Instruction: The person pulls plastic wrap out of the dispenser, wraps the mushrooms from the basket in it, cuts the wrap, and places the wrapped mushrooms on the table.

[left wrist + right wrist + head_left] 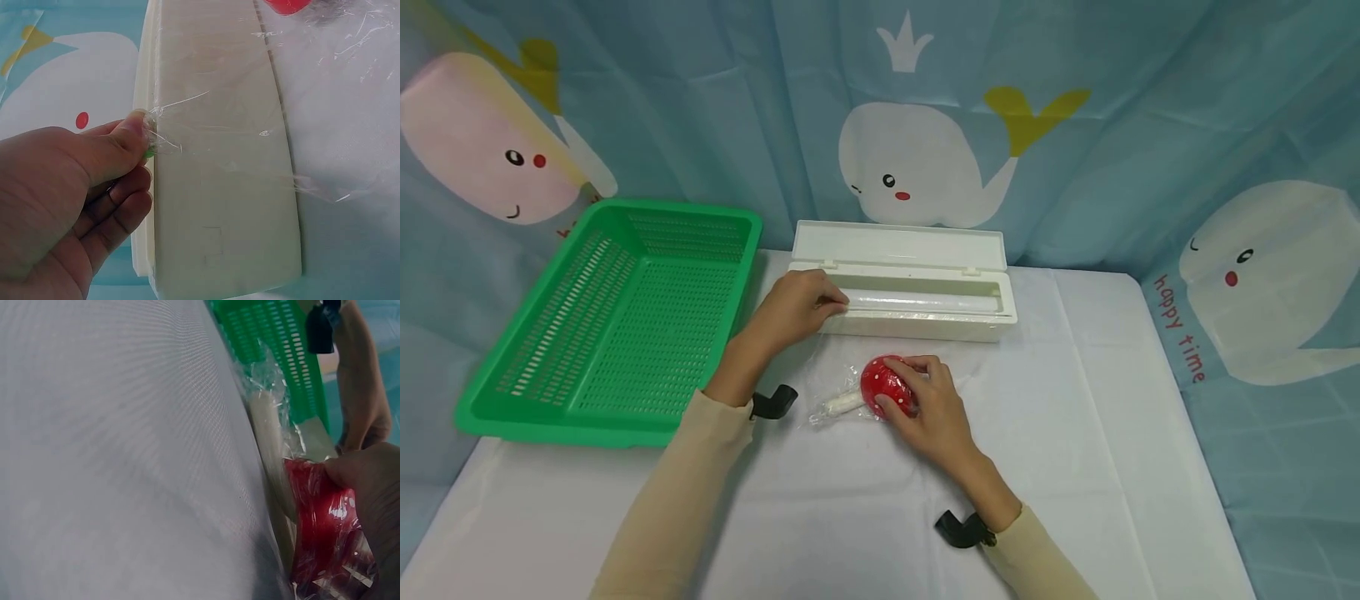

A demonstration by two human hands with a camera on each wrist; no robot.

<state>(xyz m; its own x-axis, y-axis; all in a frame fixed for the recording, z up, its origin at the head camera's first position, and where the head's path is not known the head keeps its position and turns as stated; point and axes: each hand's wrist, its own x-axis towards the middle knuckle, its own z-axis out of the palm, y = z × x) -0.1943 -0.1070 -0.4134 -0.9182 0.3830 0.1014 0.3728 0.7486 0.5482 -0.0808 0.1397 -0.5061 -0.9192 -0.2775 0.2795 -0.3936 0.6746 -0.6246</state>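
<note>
A long white cling film box has its lid flipped back, and a roll of cling film lies inside. At the box's left front edge my left hand pinches the bunched edge of the clear cling film between thumb and forefinger. That film hangs down over the box's front, as the left wrist view shows. My right hand grips a toy mushroom by its red, white-dotted cap. Its pale stem points left. Clear film lies crinkled around cap and stem.
A green plastic basket with slotted walls stands on the left of the white-clothed table. Behind the table hangs a blue curtain with whale prints. Each wrist wears a black camera mount.
</note>
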